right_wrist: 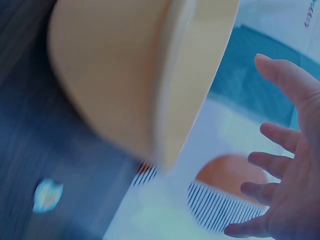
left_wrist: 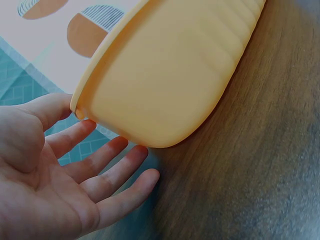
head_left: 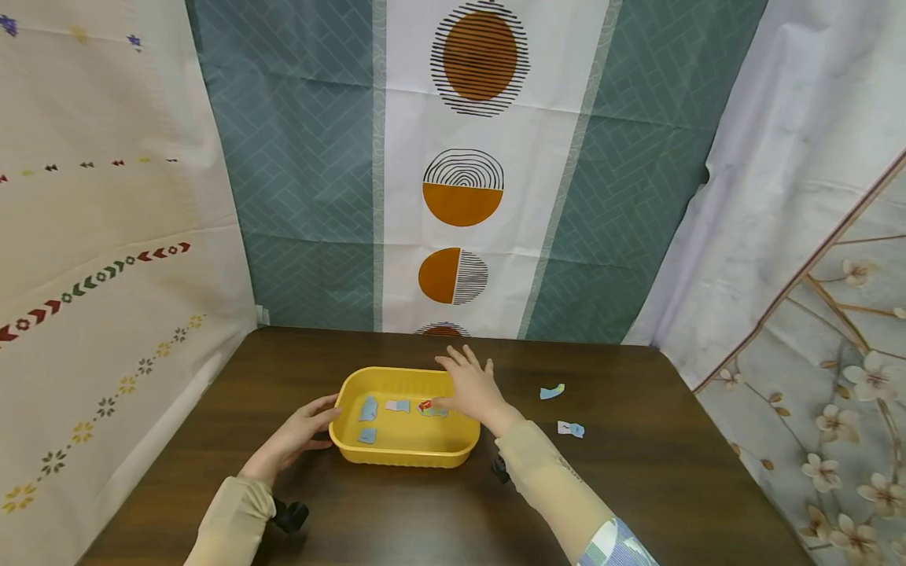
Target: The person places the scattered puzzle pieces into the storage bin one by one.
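Observation:
A yellow plastic basket (head_left: 396,457) sits on the table. My left hand (head_left: 300,431) holds its left end, the thumb over the rim (left_wrist: 76,102) and loosely spread fingers against the outer wall. Above the basket's right back part hovers my right hand (head_left: 476,391), fingers apart and nothing between them. Inside lie several small flat pieces: a blue one (head_left: 368,409), a pink-and-blue one (head_left: 398,406), a square blue one (head_left: 366,435), and a red-and-blue one (head_left: 426,408) partly hidden by the right thumb.
Two more flat pieces lie on the table right of the basket: a blue-and-yellow one (head_left: 552,391) and a white-and-blue one (head_left: 570,429). The brown table (head_left: 396,519) meets a hanging patterned curtain (head_left: 311,196) at the back. White curtains (head_left: 793,196) hang at both sides.

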